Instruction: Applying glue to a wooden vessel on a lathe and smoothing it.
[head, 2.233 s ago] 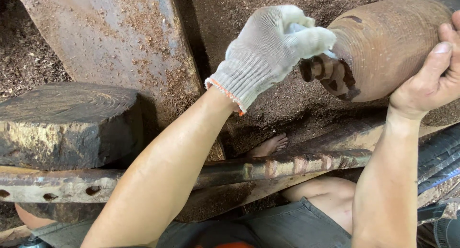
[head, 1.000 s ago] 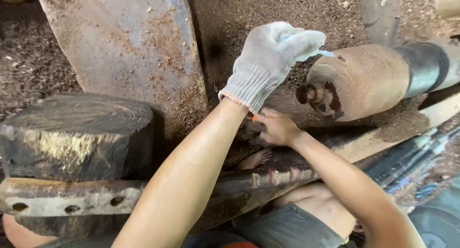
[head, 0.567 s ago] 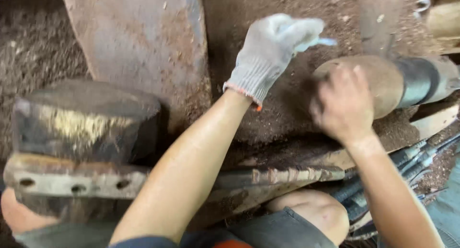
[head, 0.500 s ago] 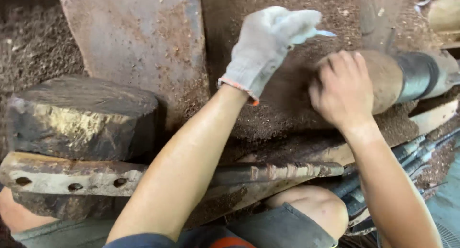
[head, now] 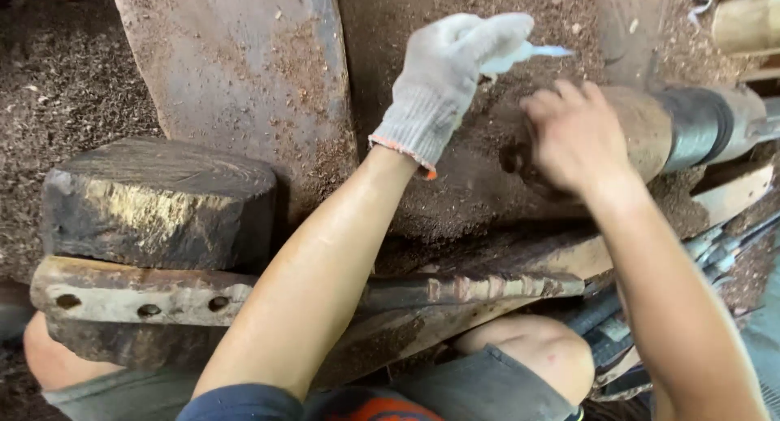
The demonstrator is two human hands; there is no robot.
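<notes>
My left hand (head: 449, 73), in a white knit glove, is closed around a small pale blue-white tube (head: 528, 54) whose tip points right, just above the cylinder. My bare right hand (head: 574, 134) is cupped over the near end of a brown, rust-coloured cylinder (head: 642, 122) that lies on its side. Its fingers cover the end face, so the stub there is hidden. A black band (head: 692, 128) wraps the cylinder further right.
A dark wood block (head: 154, 201) sits on a rusty bar with holes (head: 138, 301) at the left. A large rusty metal plate (head: 236, 71) leans behind it. Sawdust covers the ground (head: 57, 88). Cables (head: 719, 249) lie at the right, and my knee (head: 528, 356) is below.
The cylinder came down from my raised right hand and now lies on its side. My right hand dipped below it, then rose onto its near end. The gloved left hand stayed above.
</notes>
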